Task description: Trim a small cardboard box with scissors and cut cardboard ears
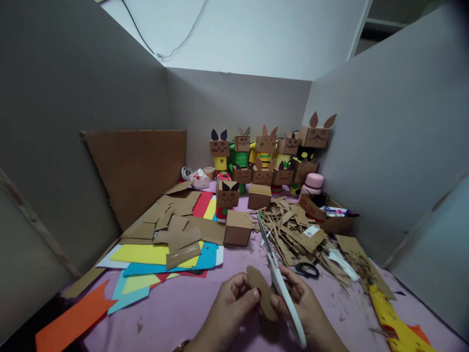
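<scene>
Near the front of the table my left hand point(227, 309) pinches a narrow cardboard piece point(262, 289) with rounded ends between thumb and fingers. White-handled scissors point(289, 304) are in my right hand point(306, 313), with the blades pointing away from me toward the scraps. The thumb of my right hand comes close to the piece's right edge; whether it touches is unclear. Just below, a darker brown shape point(269, 330) shows partly hidden; I cannot tell if it is a second cut piece.
Cardboard sheets point(179, 225) and coloured paper point(146, 255) lie left. Two closed boxes point(236, 230) stand mid-table, before several cat-faced figures point(266, 145). Right are cardboard scraps point(289, 227), black-handled scissors point(307, 270), a pen box point(337, 222), a pink bottle point(312, 184) and yellow paper point(395, 318).
</scene>
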Demonstrator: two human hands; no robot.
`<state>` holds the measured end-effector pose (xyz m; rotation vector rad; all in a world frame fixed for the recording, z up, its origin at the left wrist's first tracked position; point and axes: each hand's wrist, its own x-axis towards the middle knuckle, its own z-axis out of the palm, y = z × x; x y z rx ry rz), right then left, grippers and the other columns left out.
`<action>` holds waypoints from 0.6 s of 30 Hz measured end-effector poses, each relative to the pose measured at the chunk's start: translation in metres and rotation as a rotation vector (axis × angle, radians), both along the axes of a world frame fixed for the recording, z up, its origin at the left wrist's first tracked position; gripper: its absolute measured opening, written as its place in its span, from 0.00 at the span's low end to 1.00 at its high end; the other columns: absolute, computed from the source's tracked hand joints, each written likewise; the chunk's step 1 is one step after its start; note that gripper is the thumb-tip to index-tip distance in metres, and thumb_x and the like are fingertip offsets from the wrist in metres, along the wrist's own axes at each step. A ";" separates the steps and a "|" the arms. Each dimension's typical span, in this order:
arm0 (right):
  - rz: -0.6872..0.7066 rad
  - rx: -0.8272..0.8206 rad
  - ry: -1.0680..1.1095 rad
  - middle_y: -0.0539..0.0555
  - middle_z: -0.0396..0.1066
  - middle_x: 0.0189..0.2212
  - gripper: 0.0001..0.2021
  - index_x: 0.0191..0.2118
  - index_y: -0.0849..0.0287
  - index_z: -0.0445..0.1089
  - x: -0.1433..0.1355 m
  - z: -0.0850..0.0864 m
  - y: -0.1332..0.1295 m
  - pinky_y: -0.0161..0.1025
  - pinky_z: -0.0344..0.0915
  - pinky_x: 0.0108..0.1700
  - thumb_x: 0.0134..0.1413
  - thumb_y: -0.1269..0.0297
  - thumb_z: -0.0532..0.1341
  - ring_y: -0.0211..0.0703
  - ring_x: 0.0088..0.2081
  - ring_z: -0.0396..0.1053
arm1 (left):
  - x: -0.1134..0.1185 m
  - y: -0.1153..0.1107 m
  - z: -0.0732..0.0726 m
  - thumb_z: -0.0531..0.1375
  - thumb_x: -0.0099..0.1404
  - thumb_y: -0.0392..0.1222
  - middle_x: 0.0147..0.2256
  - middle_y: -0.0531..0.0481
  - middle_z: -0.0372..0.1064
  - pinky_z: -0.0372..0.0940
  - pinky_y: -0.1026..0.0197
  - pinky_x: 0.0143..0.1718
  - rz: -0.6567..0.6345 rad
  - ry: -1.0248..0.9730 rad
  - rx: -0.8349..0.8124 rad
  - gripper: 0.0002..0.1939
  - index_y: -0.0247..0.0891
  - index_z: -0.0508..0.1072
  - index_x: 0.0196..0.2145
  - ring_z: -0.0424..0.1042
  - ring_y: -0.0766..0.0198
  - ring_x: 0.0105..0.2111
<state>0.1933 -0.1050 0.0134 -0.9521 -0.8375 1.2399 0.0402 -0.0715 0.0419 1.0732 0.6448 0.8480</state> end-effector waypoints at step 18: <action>0.028 -0.058 0.059 0.49 0.73 0.26 0.30 0.45 0.57 0.69 -0.001 0.003 -0.003 0.33 0.66 0.29 0.30 0.62 0.75 0.38 0.26 0.70 | -0.003 0.004 0.006 0.65 0.53 0.48 0.21 0.52 0.69 0.53 0.69 0.19 0.040 0.125 -0.023 0.14 0.32 0.72 0.26 0.62 0.72 0.17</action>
